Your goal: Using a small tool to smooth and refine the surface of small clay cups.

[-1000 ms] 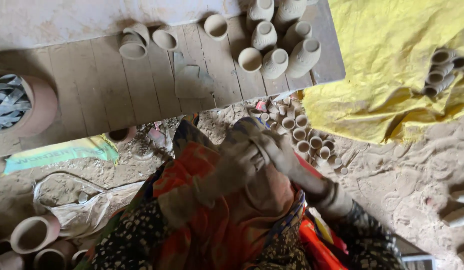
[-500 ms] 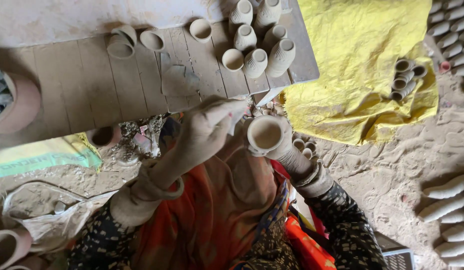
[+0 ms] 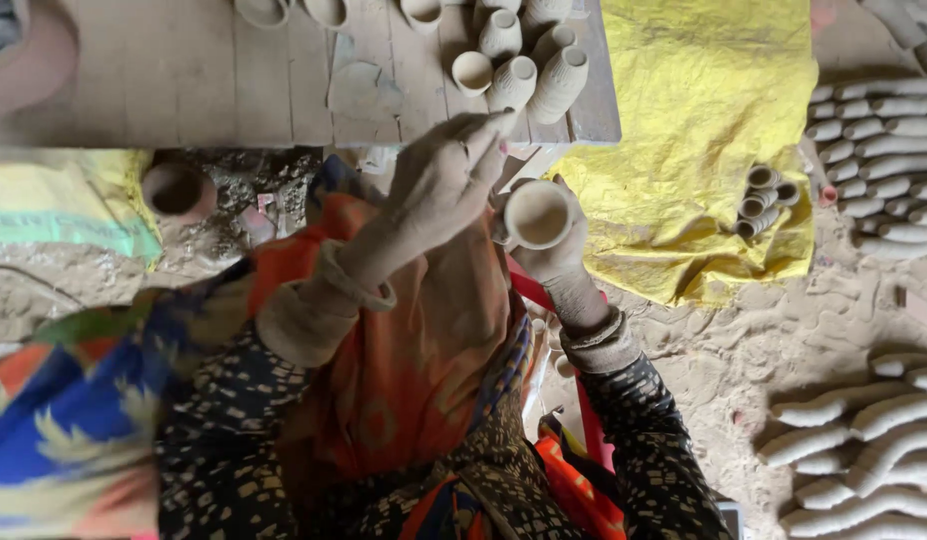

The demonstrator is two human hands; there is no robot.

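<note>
My right hand (image 3: 556,255) grips a small pale clay cup (image 3: 537,214), mouth up, in front of my chest. My left hand (image 3: 442,180) is raised just left of the cup, fingers loosely curled, its fingertips reaching toward the edge of the wooden board (image 3: 184,90). Both hands are coated with grey clay. Several unfired clay cups (image 3: 529,70) stand on the board just beyond my left hand.
A yellow sheet (image 3: 704,110) lies to the right with a small stack of cups (image 3: 762,203) on it. Rows of stacked cups (image 3: 884,130) lie at far right, more rows (image 3: 864,440) at lower right. A clay bowl (image 3: 176,189) sits on the ground at left.
The view shifted so the board sits higher. My left hand rose and stretched toward the board's edge; my right hand with the cup stayed near my chest.
</note>
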